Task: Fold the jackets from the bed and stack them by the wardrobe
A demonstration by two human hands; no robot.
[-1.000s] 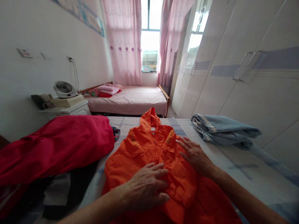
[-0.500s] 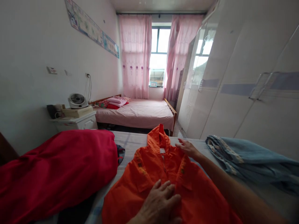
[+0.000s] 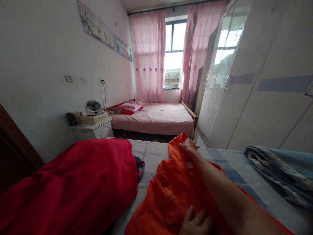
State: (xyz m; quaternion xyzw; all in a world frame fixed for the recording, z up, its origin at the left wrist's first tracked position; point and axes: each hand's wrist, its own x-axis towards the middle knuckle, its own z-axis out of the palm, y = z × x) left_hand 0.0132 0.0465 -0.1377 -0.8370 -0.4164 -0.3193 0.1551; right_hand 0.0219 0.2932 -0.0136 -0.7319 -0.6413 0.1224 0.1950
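Note:
An orange hooded jacket [image 3: 156,192] lies spread on the bed in front of me, its hood [image 3: 176,147] pointing away toward the far edge. My right hand [image 3: 190,146] reaches over the jacket to the right side of the hood. Its thumb touches the orange cloth and the fingers look spread. My left hand [image 3: 197,223] rests low on the jacket front at the bottom of the view, fingers stretched out and only partly in the picture. My right forearm covers much of the jacket's right side.
To the left lies a large red cloth [image 3: 97,176]. Folded blue cloth [image 3: 281,163] sits on the right of the striped sheet [image 3: 151,148]. Beyond stand a pink-covered bed [image 3: 156,119], a nightstand [image 3: 105,129] with a fan [image 3: 94,107], and a white wardrobe [image 3: 244,107].
My right hand has moved from beside the jacket's shoulder up to the hood. My left hand now sits lower and farther right in view. The camera has turned slightly left.

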